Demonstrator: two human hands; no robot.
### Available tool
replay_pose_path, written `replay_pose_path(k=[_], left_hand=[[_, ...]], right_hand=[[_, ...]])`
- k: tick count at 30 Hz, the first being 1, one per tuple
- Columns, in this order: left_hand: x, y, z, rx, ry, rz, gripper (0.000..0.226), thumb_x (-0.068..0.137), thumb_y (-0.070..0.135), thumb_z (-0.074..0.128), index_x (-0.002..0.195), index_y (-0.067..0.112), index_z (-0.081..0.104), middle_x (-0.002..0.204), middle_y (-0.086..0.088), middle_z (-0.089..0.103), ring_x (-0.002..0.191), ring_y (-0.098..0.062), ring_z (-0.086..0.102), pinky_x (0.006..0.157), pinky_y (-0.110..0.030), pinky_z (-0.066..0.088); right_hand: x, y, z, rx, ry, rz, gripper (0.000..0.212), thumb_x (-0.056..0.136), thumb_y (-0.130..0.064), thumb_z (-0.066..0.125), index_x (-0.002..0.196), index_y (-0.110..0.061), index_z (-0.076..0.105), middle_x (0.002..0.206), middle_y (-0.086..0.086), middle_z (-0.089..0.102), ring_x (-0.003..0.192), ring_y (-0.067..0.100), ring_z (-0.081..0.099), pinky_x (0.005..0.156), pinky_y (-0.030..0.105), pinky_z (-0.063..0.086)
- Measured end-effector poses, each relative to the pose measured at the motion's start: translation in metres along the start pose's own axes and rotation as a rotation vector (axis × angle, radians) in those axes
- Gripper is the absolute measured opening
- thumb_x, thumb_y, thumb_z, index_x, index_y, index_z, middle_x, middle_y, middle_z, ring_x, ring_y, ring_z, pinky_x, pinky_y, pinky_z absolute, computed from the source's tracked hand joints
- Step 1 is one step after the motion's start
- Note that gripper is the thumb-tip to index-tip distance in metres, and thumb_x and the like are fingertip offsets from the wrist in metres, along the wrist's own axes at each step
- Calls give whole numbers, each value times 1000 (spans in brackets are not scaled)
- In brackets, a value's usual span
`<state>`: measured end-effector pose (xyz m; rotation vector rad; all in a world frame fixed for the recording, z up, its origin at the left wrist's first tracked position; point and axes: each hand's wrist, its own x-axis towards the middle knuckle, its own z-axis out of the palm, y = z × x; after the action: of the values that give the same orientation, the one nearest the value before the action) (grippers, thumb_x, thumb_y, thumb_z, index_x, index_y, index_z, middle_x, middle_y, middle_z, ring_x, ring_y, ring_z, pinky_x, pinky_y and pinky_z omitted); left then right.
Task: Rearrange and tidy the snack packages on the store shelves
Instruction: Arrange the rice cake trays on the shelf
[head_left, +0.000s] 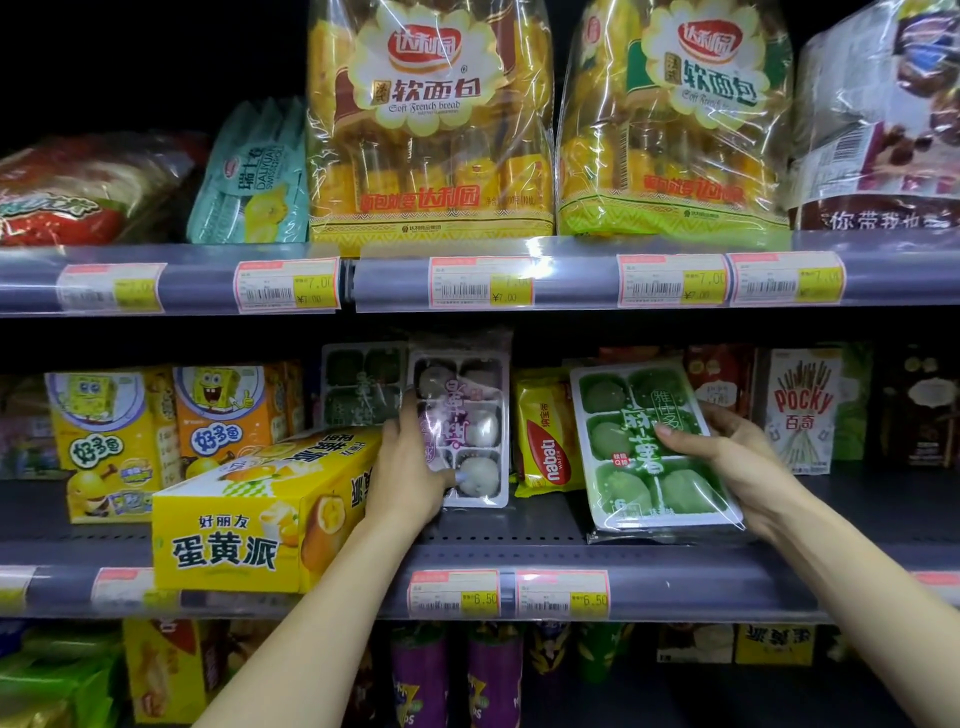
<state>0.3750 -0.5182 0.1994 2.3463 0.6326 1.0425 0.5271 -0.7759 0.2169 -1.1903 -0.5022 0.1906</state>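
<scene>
- My right hand (727, 457) pinches the green mochi tray in clear film (652, 447), tilted on the middle shelf (519, 525); light, slippery, so I'd grip the stiff rim.
- My left hand (410, 467) grips the purple mochi tray (465, 426), left of the green one.
- A yellow wafer pack (545, 441) stands between them.

Head view, close, facing shelves (675, 582)

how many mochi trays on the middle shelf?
3: purple mochi tray in the left hand, green mochi tray in the right hand, dark green mochi tray behind; more may be hidden.
</scene>
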Motion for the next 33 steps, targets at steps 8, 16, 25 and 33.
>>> replay_pose_path(k=[8, 16, 25, 33], left_hand=[[-1, -1, 2, 78, 19, -11, 108, 75, 21, 81, 152, 15, 7, 145, -20, 34, 128, -39, 42, 95, -42, 43], [-15, 9, -9, 49, 98, 97, 97, 79, 23, 77, 151, 18, 12, 140, -16, 38, 121, -36, 48, 84, -35, 44], [-86, 10, -61, -65, 251, 430, 66, 84, 36, 67, 141, 19, 40, 130, 5, 50, 118, -5, 46, 93, -8, 33], [-124, -18, -109, 72, 527, 543, 56, 82, 43, 68, 128, 17, 51, 124, 1, 52, 119, -17, 48, 103, -24, 34]], right_hand=[[-2, 1, 0, -49, 10, -7, 85, 57, -6, 77, 135, -2, 44, 104, 18, 70, 75, 21, 74, 61, 28, 60], [-8, -2, 12, -32, -3, -12, 38, 76, 8, 69, 109, -6, 57, 73, 5, 75, 61, 17, 72, 46, 22, 53], [-13, 1, 27, -53, 8, -38, 52, 76, 6, 71, 122, -7, 51, 82, 6, 72, 61, 12, 72, 46, 17, 52], [-13, 8, 41, -54, 5, -28, 54, 77, 4, 70, 128, -1, 53, 83, 8, 75, 63, 17, 72, 48, 23, 54]])
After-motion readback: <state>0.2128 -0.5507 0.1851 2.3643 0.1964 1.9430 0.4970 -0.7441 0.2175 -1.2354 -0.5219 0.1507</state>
